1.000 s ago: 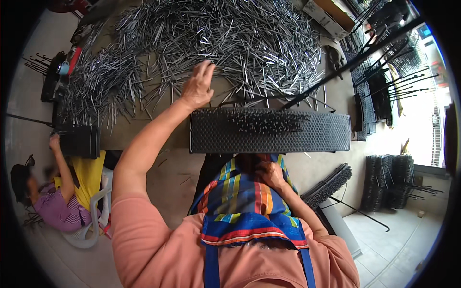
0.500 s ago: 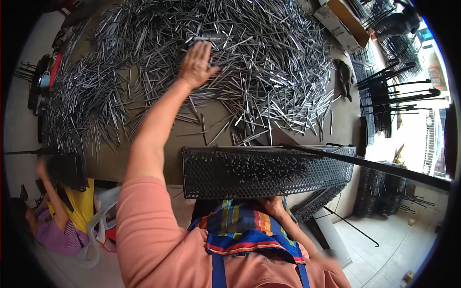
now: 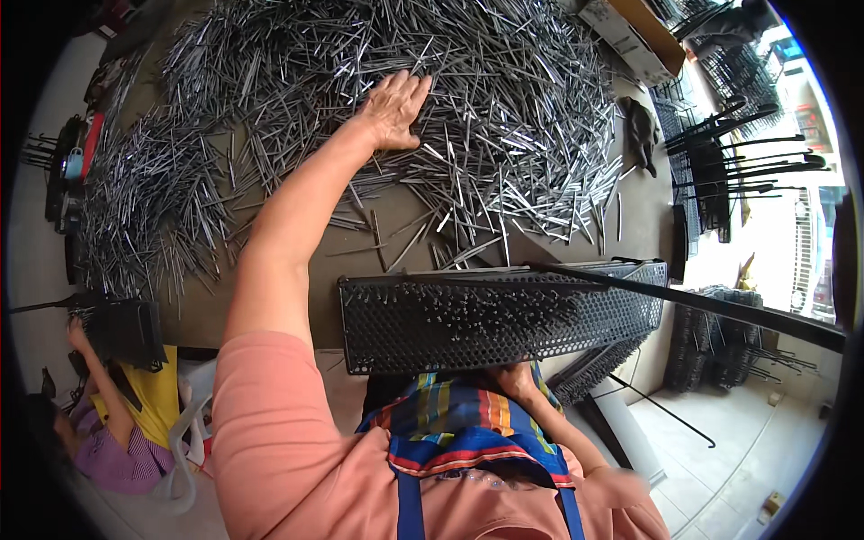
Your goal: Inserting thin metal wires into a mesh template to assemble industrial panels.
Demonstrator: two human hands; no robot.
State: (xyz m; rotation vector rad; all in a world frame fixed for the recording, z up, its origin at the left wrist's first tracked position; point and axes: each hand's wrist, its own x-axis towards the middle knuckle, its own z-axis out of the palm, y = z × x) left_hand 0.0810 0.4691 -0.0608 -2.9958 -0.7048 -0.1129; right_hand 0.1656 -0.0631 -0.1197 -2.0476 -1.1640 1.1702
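Observation:
A wide heap of thin grey metal strips (image 3: 504, 117) covers the table. My left hand (image 3: 393, 110) reaches far over it, palm down on the strips. Its fingers are spread and hold nothing I can see. In front of my body, at the table's near side, a black perforated rack (image 3: 432, 337) lies across, with many strip ends poking up through its holes. My right hand (image 3: 515, 380) is at the rack's near edge, above my striped apron (image 3: 486, 416). Its fingers are mostly hidden under the rack, so their grip does not show.
A long dark bar (image 3: 702, 312) runs from the rack toward the right. An open cardboard box (image 3: 634, 38) stands at the far right, near black hooked racks (image 3: 720, 175). At left, a co-worker in purple (image 3: 121, 441) handles another black rack (image 3: 130, 331).
My left hand has moved right and slightly farther out over the strips. My right hand stays at the rack's near edge. The co-worker's hand at left is a little lower.

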